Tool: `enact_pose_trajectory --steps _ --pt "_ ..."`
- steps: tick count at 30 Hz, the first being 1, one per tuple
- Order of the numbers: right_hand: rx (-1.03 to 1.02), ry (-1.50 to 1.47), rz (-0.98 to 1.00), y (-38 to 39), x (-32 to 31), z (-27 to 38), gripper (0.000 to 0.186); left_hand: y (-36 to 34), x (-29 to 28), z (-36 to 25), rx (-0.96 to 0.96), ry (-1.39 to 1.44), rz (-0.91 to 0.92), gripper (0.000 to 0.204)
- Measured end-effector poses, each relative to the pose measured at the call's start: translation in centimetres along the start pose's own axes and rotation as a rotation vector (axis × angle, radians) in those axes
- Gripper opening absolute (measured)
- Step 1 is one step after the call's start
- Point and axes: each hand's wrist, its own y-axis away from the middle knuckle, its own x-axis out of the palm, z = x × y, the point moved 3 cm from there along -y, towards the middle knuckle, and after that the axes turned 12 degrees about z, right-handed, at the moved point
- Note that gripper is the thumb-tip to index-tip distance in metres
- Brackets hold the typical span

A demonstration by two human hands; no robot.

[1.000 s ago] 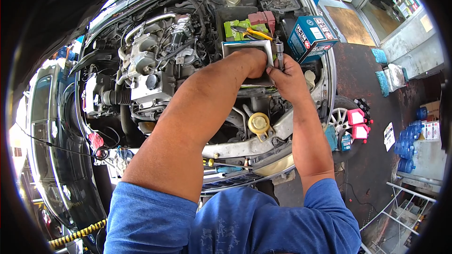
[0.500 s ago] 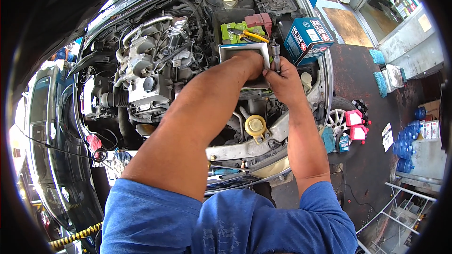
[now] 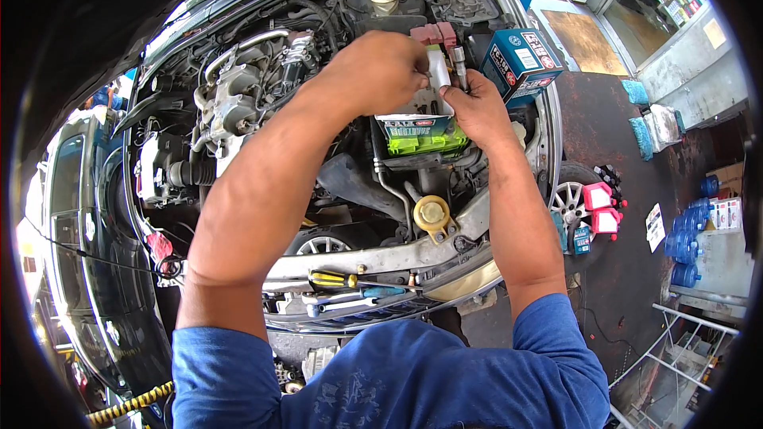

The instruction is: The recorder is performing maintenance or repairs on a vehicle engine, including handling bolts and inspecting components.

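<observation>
An open cardboard box (image 3: 414,125), white inside with a teal front, rests on a green-topped battery (image 3: 429,143). Small dark metal pieces lie inside the box. My left hand (image 3: 381,71) is above its left side, fingers curled in a pinch beside a white upright panel (image 3: 438,68). What those fingertips hold is hidden. With my right hand (image 3: 482,109) I grip a metal socket tool (image 3: 459,63), its socket end pointing up, while my thumb lies at the box's right edge.
A closed teal box (image 3: 517,67) stands on the bay's right side. The engine (image 3: 238,99) fills the left. On the front crossmember lie a yellow-black screwdriver (image 3: 334,279) and wrenches (image 3: 342,306). A yellow-capped reservoir (image 3: 431,213) is near the front.
My left hand has come up out of the box and moved left, now covering the pliers. The box has tilted, its teal front showing. My right hand still grips the socket tool.
</observation>
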Motion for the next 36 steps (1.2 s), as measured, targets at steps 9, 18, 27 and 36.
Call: enact_pose_trajectory --steps 9,18,27,36 --pt "-0.012 0.248 -0.082 4.4 0.0 3.9 0.025 9.6 10.1 2.0 0.161 0.873 -0.311 0.016" --pt "0.178 -0.266 0.412 12.9 9.5 0.0 0.028 13.2 16.9 2.2 0.113 0.906 -0.306 0.016" --pt "0.247 -0.455 0.384 15.2 14.1 -4.2 0.017 16.2 19.2 4.6 0.137 0.744 -0.257 0.02" --pt "0.428 -0.098 0.113 19.3 18.5 -9.3 0.015 17.0 20.3 18.4 -0.02 1.508 -0.518 0.028"
